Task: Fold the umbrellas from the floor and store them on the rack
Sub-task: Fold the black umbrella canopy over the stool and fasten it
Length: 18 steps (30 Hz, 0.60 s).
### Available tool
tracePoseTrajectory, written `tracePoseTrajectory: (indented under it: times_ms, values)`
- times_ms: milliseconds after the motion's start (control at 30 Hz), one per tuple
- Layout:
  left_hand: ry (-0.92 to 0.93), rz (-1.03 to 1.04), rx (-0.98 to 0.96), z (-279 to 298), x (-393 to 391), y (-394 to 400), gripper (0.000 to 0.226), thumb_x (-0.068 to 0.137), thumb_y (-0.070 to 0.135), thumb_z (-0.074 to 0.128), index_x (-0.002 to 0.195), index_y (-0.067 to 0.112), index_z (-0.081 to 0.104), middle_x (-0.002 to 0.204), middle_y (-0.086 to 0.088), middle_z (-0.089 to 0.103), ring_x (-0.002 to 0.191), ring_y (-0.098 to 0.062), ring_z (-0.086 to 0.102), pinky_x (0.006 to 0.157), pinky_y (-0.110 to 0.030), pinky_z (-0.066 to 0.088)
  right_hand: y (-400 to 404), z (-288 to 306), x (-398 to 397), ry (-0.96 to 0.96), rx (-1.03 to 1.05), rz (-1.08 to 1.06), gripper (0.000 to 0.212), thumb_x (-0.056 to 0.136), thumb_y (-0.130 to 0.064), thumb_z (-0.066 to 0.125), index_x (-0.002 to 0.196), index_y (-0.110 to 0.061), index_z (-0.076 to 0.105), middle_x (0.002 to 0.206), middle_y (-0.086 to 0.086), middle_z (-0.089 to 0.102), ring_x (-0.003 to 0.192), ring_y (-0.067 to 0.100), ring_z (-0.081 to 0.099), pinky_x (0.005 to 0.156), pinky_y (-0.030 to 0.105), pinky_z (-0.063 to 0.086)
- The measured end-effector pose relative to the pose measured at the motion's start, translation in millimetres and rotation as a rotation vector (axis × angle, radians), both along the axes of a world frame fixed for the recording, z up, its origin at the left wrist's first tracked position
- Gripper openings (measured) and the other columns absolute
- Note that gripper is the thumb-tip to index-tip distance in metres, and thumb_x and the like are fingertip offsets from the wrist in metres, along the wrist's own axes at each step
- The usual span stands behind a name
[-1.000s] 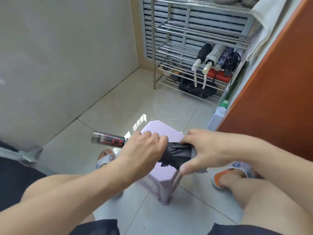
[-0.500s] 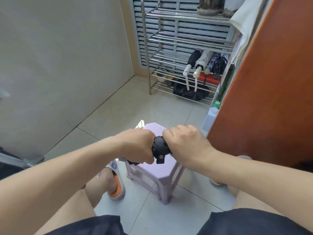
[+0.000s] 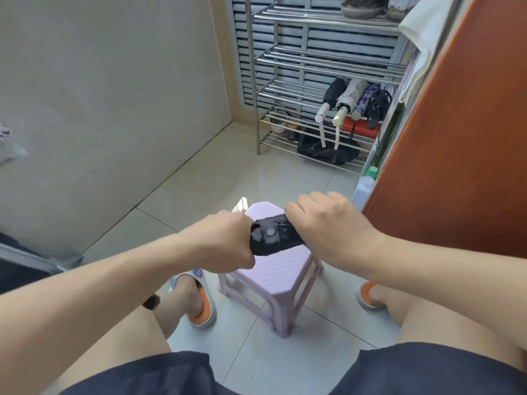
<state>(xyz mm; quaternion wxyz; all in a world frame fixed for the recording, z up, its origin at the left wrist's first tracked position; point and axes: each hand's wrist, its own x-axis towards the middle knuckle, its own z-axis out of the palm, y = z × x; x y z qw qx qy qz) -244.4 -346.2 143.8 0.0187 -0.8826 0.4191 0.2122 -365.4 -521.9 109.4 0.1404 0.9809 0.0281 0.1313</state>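
A folded black umbrella lies crosswise between both hands, above a lilac plastic stool. Its strap with a round snap button faces up between them. My left hand grips the umbrella's left end, and the handle is hidden under my forearm. My right hand curls over the right end of the canopy. At the back stands a steel rack with several folded umbrellas lying side by side on a lower shelf, handles toward me.
An orange-brown door stands close on the right, with a green-capped bottle at its foot. A pale wall runs along the left. My feet in orange-soled slippers flank the stool on the tiled floor. A black bag lies on the rack's bottom shelf.
The umbrella's handle, which stuck out to the left a second ago, has gone out of sight under my left arm. Both hands now sit closer together, and the strap's snap button now faces up.
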Motion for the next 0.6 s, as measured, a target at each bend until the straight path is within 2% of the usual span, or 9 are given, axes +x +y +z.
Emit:
tracePoseTrajectory:
  times_ms: [33, 100, 167, 233, 333, 433, 533, 600]
  values:
    - [0.124, 0.033, 0.024, 5.3, -0.1, 1.0, 0.017, 0.071, 0.019, 0.064, 0.07, 0.016, 0.048, 0.059, 0.001, 0.055, 0.049, -0.021, 0.046, 0.047, -0.025, 0.035, -2.1, -5.2, -3.2, -0.069, 0.001, 0.054, 0.026, 0.068, -0.001, 0.066, 0.08, -0.015, 0.047, 0.068, 0.006, 0.049, 0.054, 0.028, 0.044, 0.049, 0.034, 0.029]
    - [0.147, -0.008, 0.048, 10.0, -2.8, 7.7, 0.016, 0.071, 0.02, 0.065, 0.073, 0.017, 0.05, 0.06, 0.004, 0.057, 0.05, -0.019, 0.049, 0.048, -0.026, 0.037, -4.9, -9.7, -8.1, -0.073, 0.099, 0.127, 0.024, 0.067, -0.006, 0.067, 0.078, -0.014, 0.047, 0.066, 0.006, 0.049, 0.051, 0.029, 0.044, 0.045, 0.034, 0.035]
    - [-0.051, -0.049, -0.004, 4.2, -3.9, 15.4, 0.014, 0.075, 0.024, 0.06, 0.083, 0.021, 0.048, 0.067, 0.004, 0.058, 0.055, -0.021, 0.053, 0.05, -0.029, 0.041, -5.5, -5.6, -8.3, 0.023, 0.182, 0.128, 0.026, 0.068, -0.015, 0.069, 0.081, -0.015, 0.047, 0.066, 0.003, 0.052, 0.051, 0.029, 0.047, 0.044, 0.033, 0.038]
    - [-0.389, -0.16, -0.127, -12.6, -3.7, 25.3, 0.018, 0.078, 0.024, 0.058, 0.085, 0.021, 0.041, 0.068, 0.003, 0.054, 0.054, -0.025, 0.051, 0.049, -0.031, 0.039, -3.2, 2.1, -9.9, 0.171, 0.213, 0.049, 0.025, 0.073, -0.024, 0.065, 0.086, -0.017, 0.045, 0.071, 0.001, 0.056, 0.057, 0.03, 0.052, 0.049, 0.035, 0.043]
    - [-0.625, -0.417, -0.307, -36.7, -0.9, 33.2, 0.032, 0.068, 0.01, 0.071, 0.076, 0.017, 0.041, 0.059, -0.001, 0.045, 0.042, -0.028, 0.039, 0.04, -0.029, 0.024, -3.0, 7.3, -7.8, 0.324, 0.308, -0.04, 0.023, 0.074, -0.031, 0.06, 0.088, -0.022, 0.043, 0.076, 0.002, 0.061, 0.065, 0.032, 0.055, 0.055, 0.035, 0.038]
    - [-0.632, -0.427, -0.411, -55.0, 11.1, 31.4, 0.032, 0.065, 0.003, 0.07, 0.075, 0.015, 0.042, 0.059, -0.004, 0.043, 0.04, -0.028, 0.038, 0.042, -0.027, 0.018, -8.8, -6.3, -5.6, 0.256, 0.291, -0.014, 0.026, 0.075, -0.031, 0.062, 0.089, -0.021, 0.043, 0.079, 0.001, 0.061, 0.068, 0.032, 0.058, 0.055, 0.034, 0.036]
    - [-0.533, -0.395, -0.405, -77.1, 28.4, 15.2, 0.026, 0.075, 0.018, 0.067, 0.082, 0.015, 0.043, 0.066, -0.001, 0.05, 0.046, -0.03, 0.039, 0.042, -0.029, 0.021, -23.2, -40.4, -0.9, 0.117, 0.199, 0.024, 0.033, 0.07, -0.027, 0.073, 0.091, -0.016, 0.05, 0.078, 0.003, 0.056, 0.064, 0.03, 0.054, 0.05, 0.031, 0.033]
    - [-0.453, -0.35, -0.36, -100.7, 41.2, 5.7, 0.021, 0.082, 0.024, 0.06, 0.089, 0.017, 0.042, 0.076, 0.001, 0.054, 0.055, -0.029, 0.043, 0.045, -0.032, 0.026, -30.1, -68.5, 10.9, 0.106, 0.172, 0.012, 0.036, 0.064, -0.023, 0.077, 0.089, -0.013, 0.054, 0.077, 0.004, 0.055, 0.062, 0.028, 0.052, 0.049, 0.031, 0.029]
